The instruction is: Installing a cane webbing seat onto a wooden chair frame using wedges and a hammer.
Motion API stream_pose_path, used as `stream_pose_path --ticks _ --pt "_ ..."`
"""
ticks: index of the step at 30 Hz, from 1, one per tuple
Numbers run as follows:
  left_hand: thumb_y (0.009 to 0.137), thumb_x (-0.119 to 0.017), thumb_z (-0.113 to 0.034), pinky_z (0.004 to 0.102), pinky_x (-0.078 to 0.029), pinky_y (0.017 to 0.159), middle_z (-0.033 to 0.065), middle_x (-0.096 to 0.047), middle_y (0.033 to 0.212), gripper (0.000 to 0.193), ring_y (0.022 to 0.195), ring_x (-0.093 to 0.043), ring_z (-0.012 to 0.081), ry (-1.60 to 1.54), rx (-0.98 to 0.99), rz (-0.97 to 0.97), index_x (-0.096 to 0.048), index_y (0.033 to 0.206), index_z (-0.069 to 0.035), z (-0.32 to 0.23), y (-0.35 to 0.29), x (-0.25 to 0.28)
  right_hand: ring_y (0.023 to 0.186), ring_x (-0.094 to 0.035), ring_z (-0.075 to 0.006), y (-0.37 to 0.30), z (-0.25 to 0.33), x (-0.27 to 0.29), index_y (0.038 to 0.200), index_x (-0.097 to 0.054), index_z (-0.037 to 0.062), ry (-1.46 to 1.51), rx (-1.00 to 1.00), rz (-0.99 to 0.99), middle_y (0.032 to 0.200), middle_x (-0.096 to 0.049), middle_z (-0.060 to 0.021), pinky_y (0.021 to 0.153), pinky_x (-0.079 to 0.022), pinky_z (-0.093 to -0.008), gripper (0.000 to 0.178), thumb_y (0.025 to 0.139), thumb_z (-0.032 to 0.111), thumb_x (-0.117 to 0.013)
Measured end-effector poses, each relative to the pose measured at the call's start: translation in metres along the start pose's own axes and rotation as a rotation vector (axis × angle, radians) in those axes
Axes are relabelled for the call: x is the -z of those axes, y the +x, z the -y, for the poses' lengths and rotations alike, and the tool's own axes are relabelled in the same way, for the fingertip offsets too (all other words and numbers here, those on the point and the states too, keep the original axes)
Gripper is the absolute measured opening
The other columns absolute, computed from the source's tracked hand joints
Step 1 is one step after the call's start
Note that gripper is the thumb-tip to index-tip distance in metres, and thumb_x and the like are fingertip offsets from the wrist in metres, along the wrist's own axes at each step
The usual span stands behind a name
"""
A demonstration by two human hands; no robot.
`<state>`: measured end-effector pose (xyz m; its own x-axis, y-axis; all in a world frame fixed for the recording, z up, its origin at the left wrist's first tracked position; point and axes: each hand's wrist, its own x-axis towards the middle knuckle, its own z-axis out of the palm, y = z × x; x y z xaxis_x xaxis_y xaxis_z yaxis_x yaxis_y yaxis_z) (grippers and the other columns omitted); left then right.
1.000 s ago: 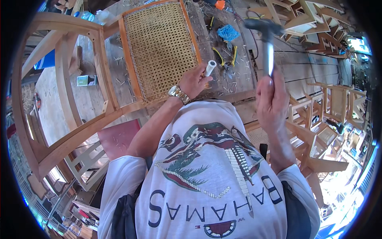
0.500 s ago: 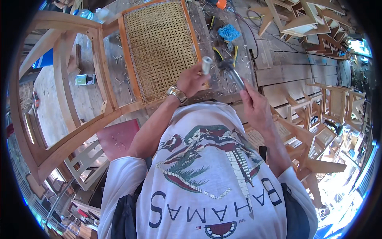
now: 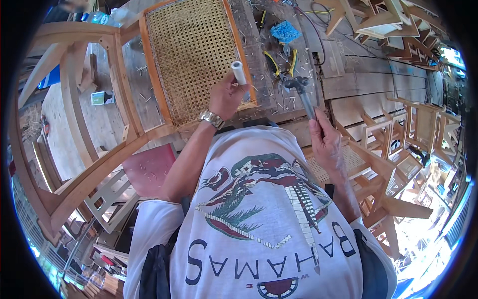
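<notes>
The left hand (image 3: 225, 97) has its fingers curled around a short white tube (image 3: 239, 74), gripped low — its hollow upper end therefore stands clear of the fingers. The tube leans above the right edge of the cane panel (image 3: 189, 50), near the corner closest to the body; whether its lower end touches, I cannot tell. The right hand (image 3: 324, 133) is wrapped around the hammer (image 3: 305, 97) far down the handle, leaving the head free, beside the pliers (image 3: 273, 65) and apart from the tube. The panel lies on the bench (image 3: 254, 45), beside the wooden frame (image 3: 99, 167) — probably so both hands reach it comfortably.
</notes>
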<state>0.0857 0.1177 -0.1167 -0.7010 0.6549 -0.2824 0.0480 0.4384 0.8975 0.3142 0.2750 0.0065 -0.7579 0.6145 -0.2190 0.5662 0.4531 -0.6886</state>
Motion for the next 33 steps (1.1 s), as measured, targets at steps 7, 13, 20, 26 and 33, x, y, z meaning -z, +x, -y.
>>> stream_pose_path --ticks 7,13,20,26,33 --pt "0.087 -0.072 -0.02 0.036 -0.053 0.066 0.0111 -0.07 0.088 0.029 0.074 -0.07 0.0247 -0.04 -0.082 0.053 -0.061 0.111 -0.007 -0.002 0.006 -0.012 0.064 -0.056 -0.0104 0.017 0.022 0.007 0.131 -0.058 0.0025 0.087 0.104 0.038 0.077 -0.063 -0.0117 0.06 -0.047 -0.0274 0.036 0.101 0.022 -0.059" --pt "0.086 -0.072 -0.025 0.0411 -0.05 0.065 0.0122 -0.065 0.079 0.028 0.07 -0.065 0.0306 0.1 -0.192 0.095 -0.057 0.101 -0.007 -0.005 0.004 -0.018 0.07 -0.061 -0.0164 0.028 0.047 0.024 0.137 -0.053 0.0026 0.19 0.245 -0.113 0.089 -0.067 -0.0133 0.065 -0.05 -0.0295 0.037 0.102 0.013 -0.054" --pt "0.086 -0.075 -0.024 0.0348 -0.052 0.065 0.0106 -0.065 0.08 0.029 0.069 -0.065 0.0223 0.111 -0.191 0.147 -0.061 0.104 -0.007 -0.013 -0.001 -0.015 0.071 -0.066 -0.0338 0.038 0.039 0.003 0.139 -0.05 0.0016 0.06 0.198 -0.037 0.09 -0.069 -0.0193 0.065 -0.052 -0.0382 0.043 0.099 0.013 -0.057" --pt "0.087 -0.071 -0.021 0.0395 -0.05 0.063 0.0115 -0.065 0.077 0.024 0.071 -0.065 0.0308 0.113 -0.206 0.153 -0.058 0.105 -0.01 -0.016 -0.001 -0.013 0.073 -0.068 -0.0343 0.039 0.034 -0.001 0.138 -0.051 0.0008 -0.19 0.064 0.118 0.097 -0.07 -0.02 0.063 -0.053 -0.0381 0.041 0.098 0.01 -0.057" --pt "0.088 -0.071 -0.025 0.0384 -0.053 0.066 0.0121 -0.069 0.082 0.027 0.076 -0.07 0.0296 0.023 -0.236 0.18 -0.061 0.107 -0.009 0.002 -0.001 -0.014 0.081 -0.071 -0.0321 0.041 0.029 0.0 0.138 -0.054 0.0044 0.042 0.292 -0.039 0.1 -0.068 -0.0242 0.067 -0.053 -0.0373 0.04 0.099 0.014 -0.059"
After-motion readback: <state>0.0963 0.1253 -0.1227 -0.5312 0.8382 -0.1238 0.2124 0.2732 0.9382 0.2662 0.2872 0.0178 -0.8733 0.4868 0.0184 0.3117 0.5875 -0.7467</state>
